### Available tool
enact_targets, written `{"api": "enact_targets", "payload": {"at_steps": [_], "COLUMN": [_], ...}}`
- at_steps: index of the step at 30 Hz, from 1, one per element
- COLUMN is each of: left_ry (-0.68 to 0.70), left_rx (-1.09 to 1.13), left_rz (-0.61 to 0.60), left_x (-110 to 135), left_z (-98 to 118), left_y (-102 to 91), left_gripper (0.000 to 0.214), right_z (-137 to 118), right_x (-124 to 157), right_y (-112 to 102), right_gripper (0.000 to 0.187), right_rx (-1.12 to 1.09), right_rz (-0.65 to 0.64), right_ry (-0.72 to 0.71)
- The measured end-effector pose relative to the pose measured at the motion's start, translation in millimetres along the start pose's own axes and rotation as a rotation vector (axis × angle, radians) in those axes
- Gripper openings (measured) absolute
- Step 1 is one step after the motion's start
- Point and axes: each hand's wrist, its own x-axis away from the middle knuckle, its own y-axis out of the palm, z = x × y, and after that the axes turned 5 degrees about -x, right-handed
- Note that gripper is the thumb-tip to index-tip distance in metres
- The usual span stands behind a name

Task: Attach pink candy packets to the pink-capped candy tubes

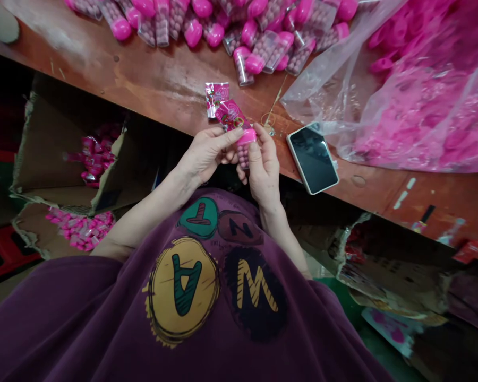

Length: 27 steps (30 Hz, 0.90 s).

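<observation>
Between my two hands, over the table's near edge, is a small clear candy tube [244, 154] with a pink cap [247, 137] and pinkish beads inside. My right hand [265, 170] grips the tube from the right, thumb along its side. My left hand [211, 154] pinches a shiny pink printed sachet [231, 114] against the cap, its thumb on the sachet's lower end. Behind it, a second sachet [215, 95] lies on the table. My left fingertips under the tube are partly hidden.
Many pink-capped tubes [245, 66] are heaped along the back of the wooden table [151, 79]. A phone [313, 158] lies right of my hands, beside a large plastic bag [414, 122] of pink parts. Cardboard boxes [40, 154] with pink pieces stand below left; another box [390, 281] is below right.
</observation>
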Motion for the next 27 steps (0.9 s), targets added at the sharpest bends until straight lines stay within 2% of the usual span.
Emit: {"api": "enact_targets", "payload": {"at_steps": [4, 8, 12, 16, 19, 24, 27], "left_ry": [-0.082, -0.141, -0.104, -0.072, -0.102, -0.086, -0.059], "left_rx": [-0.005, 0.021, 0.027, 0.032, 0.042, 0.119, 0.171], "left_rz": [-0.012, -0.001, 0.015, 0.022, -0.005, -0.064, -0.029], "left_x": [3.7, 6.2, 5.0, 8.1, 14.0, 21.5, 23.5], "left_z": [0.6, 0.4, 0.2, -3.4, -9.7, -14.5, -17.4], "left_y": [2.6, 2.3, 1.8, 3.7, 3.8, -6.3, -11.7], "left_gripper": [0.031, 0.028, 0.027, 0.032, 0.037, 0.034, 0.040], "right_z": [-1.0, -6.3, -4.0, 1.5, 1.5, 1.2, 4.9], "right_x": [0.1, 0.6, 6.0, 10.5, 8.2, 5.3, 6.9], "right_y": [1.2, 1.6, -0.3, -3.2, -0.7, 5.7, 9.1], "right_gripper": [0.065, 0.061, 0.060, 0.061, 0.059, 0.059, 0.063], "right_rx": [0.080, -0.042, -0.167, -0.113, -0.055, -0.095, -0.142], "right_rz": [0.011, -0.025, -0.031, -0.072, -0.031, -0.078, -0.086], "right_ry": [-0.078, 0.061, 0.120, 0.096, 0.067, 0.084, 0.118]}}
